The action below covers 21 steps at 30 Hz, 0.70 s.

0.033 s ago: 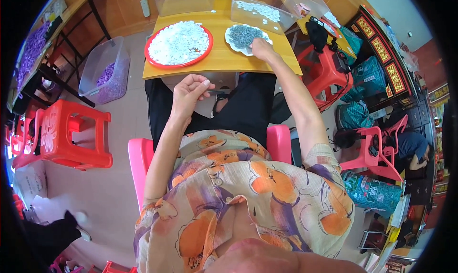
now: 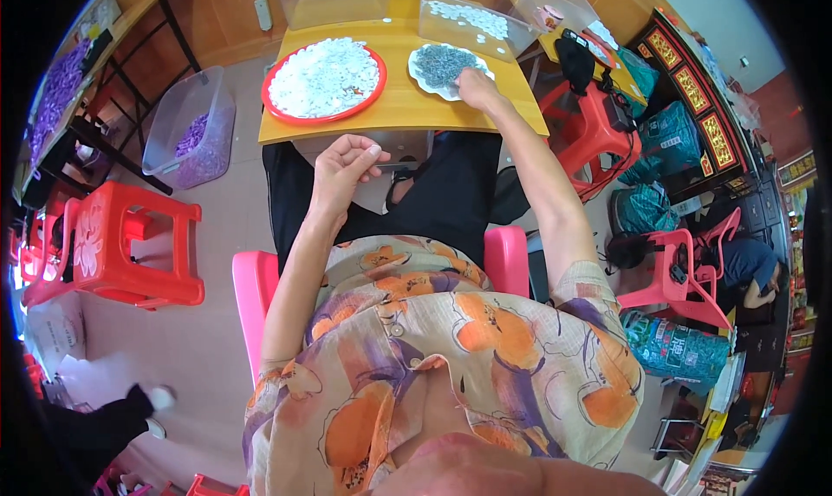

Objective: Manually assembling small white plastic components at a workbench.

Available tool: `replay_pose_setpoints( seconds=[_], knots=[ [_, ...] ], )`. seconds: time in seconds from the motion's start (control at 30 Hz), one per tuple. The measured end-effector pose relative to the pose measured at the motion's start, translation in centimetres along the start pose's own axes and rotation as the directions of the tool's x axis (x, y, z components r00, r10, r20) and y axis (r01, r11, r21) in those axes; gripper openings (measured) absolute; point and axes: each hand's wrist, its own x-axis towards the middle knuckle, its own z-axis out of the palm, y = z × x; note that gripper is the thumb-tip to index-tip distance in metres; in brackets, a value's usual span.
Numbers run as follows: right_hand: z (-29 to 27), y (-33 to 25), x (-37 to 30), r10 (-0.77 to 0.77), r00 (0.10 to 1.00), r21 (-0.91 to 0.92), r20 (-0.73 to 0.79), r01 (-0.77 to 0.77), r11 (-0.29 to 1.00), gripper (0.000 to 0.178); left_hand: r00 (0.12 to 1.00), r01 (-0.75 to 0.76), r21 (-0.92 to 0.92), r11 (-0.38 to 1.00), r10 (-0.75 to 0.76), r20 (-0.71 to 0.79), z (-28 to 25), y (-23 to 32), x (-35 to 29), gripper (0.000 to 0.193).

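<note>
My right hand (image 2: 476, 89) reaches to a white scalloped plate (image 2: 458, 95) heaped with small grey metal pieces (image 2: 442, 64). Its fingers are bent together at the plate's right side, and what they pinch is hidden. Over my lap, just off the table's near edge, my left hand (image 2: 343, 168) is closed with thumb and forefinger together. Anything between those fingertips is too small to make out. A red round tray (image 2: 267, 103) on the left of the table holds a tall pile of small white pieces (image 2: 325, 78).
Two clear plastic bins (image 2: 336, 2) stand along the yellow table's (image 2: 394, 119) back, the right one holding white pieces. On the floor left are a clear bin (image 2: 221, 141) with purple pieces and a red stool (image 2: 143, 245). Another red stool (image 2: 598, 132) stands right. Someone's dark-clothed leg (image 2: 104, 427) is lower left.
The person's leg and shoes at the lower left have shifted slightly to the right. My hands look almost unmoved.
</note>
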Motion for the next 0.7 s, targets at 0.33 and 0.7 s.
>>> replay_pose_setpoints(
  seconds=[0.33,0.7],
  knots=[
    [-3.3,-4.2,-3.5,-0.248,0.962,0.516,-0.113,0.270,0.813,0.027,0.993,-0.026,-0.036,0.999,0.022,-0.114,-0.1,0.3,-0.1,0.012],
    [-8.6,-15.5,-13.5,-0.610,0.792,0.800,-0.018,0.377,0.466,0.022,0.943,-0.256,-0.049,0.966,0.238,-0.235,0.4,3.2,-1.5,0.018]
  ],
)
